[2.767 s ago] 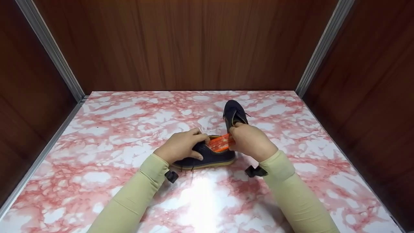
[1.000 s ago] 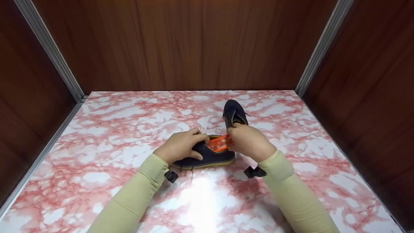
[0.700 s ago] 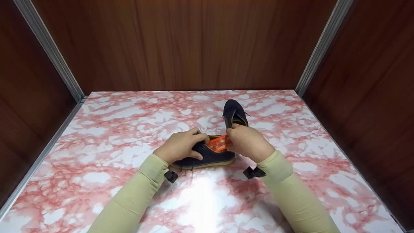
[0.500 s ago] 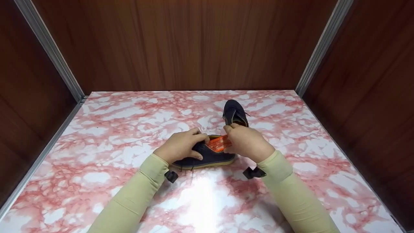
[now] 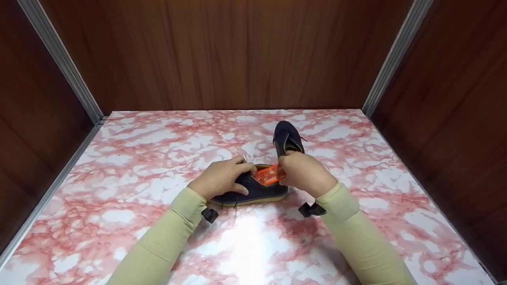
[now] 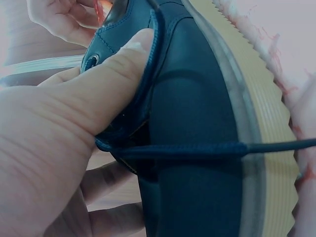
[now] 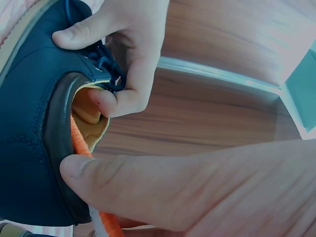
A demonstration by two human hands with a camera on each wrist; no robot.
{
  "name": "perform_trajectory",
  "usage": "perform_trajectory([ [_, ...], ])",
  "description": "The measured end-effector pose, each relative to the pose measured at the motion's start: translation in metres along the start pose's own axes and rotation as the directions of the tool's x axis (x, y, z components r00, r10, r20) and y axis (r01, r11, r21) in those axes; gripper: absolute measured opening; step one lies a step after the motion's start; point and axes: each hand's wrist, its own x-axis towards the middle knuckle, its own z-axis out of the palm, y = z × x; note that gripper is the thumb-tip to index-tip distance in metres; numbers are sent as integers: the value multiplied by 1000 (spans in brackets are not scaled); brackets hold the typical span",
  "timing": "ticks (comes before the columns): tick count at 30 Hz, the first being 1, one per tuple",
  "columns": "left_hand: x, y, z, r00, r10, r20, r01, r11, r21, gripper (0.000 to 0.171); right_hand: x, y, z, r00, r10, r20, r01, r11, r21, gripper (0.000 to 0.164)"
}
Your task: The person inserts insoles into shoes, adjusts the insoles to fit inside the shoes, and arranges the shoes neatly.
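Observation:
A dark blue lace-up shoe (image 5: 257,194) with a tan sole lies on the table, toe to the left. My left hand (image 5: 222,178) grips it over the laces; in the right wrist view its forefinger curls into the opening. A flat orange insole-like piece (image 5: 269,175) with pale marks slants out of the opening at the heel. My right hand (image 5: 309,174) pinches this piece's outer end, its thumb (image 7: 94,177) by the dark heel collar. The other right fingers are mostly hidden. Beyond my right hand stands the second dark shoe (image 5: 287,136), its heel covered by that hand.
The table (image 5: 138,166) has a red and white marbled top. Dark wood panels (image 5: 237,55) with metal corner rails (image 5: 67,63) rise at the back and both sides. A transparent, crinkled thing (image 5: 253,152) lies just behind the near shoe.
My right hand has shifted slightly left since the oldest frame, and its fingertips have moved a little back right in the last half second. The left hand and both shoes look unchanged.

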Motion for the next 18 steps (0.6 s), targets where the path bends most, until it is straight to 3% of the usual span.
perform_trajectory([
  [10, 1, -1, 1, 1000, -12, 6, 12, 1000, 6, 58, 1, 0, 0, 1000, -12, 18, 12, 1000, -21, 40],
  [18, 0, -1, 0, 1000, -8, 5, 8, 1000, 7, 58, 1, 3, -2, 1000, -27, 8, 27, 1000, -8, 27],
])
